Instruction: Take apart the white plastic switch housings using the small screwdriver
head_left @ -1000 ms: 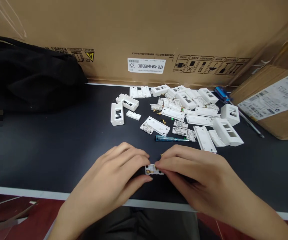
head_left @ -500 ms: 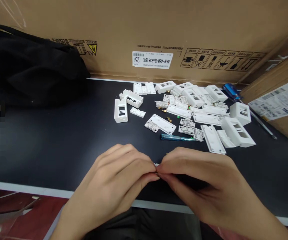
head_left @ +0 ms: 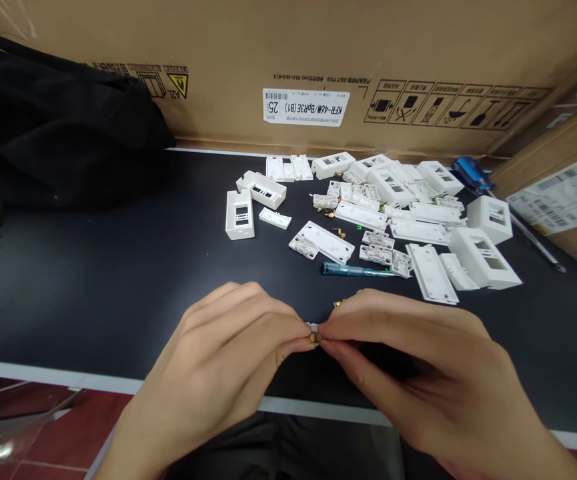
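Close to the table's front edge, my left hand (head_left: 223,353) and my right hand (head_left: 418,360) meet fingertip to fingertip. Both are closed in a pinch on a small white plastic part (head_left: 313,327), mostly hidden by the fingers. A brass piece (head_left: 313,338) shows at its near side, between the thumbs. Just beyond my right index finger, another bit of brass (head_left: 338,304) peeks out. A screwdriver with a clear blue handle (head_left: 351,270) lies on the table past my hands.
White rectangular housings (head_left: 241,215), flat covers (head_left: 325,241) and small slotted inserts (head_left: 377,255) are spread across the dark table (head_left: 118,287). A larger blue-handled screwdriver (head_left: 473,177) lies by the right carton (head_left: 568,193). Black cloth (head_left: 63,127) and a big carton (head_left: 218,60) stand behind.
The fingertips have parted slightly, so the brass piece and more of the white part now show. My view has shifted a little; the things on the table lie as before.
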A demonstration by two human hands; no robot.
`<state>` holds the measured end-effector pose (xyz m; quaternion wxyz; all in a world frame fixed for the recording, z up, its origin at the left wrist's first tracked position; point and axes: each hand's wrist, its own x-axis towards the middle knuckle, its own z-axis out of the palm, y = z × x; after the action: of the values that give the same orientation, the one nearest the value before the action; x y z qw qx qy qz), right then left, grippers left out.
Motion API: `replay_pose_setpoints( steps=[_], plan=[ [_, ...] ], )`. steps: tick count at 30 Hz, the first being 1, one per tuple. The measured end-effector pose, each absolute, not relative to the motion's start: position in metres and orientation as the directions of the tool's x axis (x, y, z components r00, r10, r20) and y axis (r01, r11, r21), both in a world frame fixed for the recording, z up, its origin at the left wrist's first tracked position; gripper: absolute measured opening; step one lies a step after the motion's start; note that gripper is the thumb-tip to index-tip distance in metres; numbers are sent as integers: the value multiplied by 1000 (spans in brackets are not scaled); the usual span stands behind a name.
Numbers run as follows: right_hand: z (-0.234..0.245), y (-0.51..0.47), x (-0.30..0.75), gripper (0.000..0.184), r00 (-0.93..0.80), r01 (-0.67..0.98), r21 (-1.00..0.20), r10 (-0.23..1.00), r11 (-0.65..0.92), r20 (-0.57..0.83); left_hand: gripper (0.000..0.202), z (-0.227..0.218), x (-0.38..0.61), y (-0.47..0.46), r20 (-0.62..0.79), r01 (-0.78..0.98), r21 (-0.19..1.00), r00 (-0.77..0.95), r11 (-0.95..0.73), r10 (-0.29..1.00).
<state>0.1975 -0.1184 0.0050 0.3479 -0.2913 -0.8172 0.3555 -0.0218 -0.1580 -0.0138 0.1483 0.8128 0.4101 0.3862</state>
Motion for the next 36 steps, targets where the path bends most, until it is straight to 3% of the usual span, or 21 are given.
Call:
replay_pose_setpoints(
  steps=[13,18,23,36],
  plan=[
    [8,-124,201,19,-594,362,-675,717,642,363,13,-16,-19,-156,510,583,523,370,-622,776],
    [10,-122,204,13,-624,420,-631,712,653,321,6,-14,-21,-155,407,630,506,428,-589,807],
    [10,-118,212,14,-671,471,-575,695,669,259,16,-14,-22,-152,270,684,470,490,-558,829],
    [15,-110,204,20,-780,490,-439,604,753,166,10,-15,-21,-150,264,681,449,517,-578,815]
  ],
)
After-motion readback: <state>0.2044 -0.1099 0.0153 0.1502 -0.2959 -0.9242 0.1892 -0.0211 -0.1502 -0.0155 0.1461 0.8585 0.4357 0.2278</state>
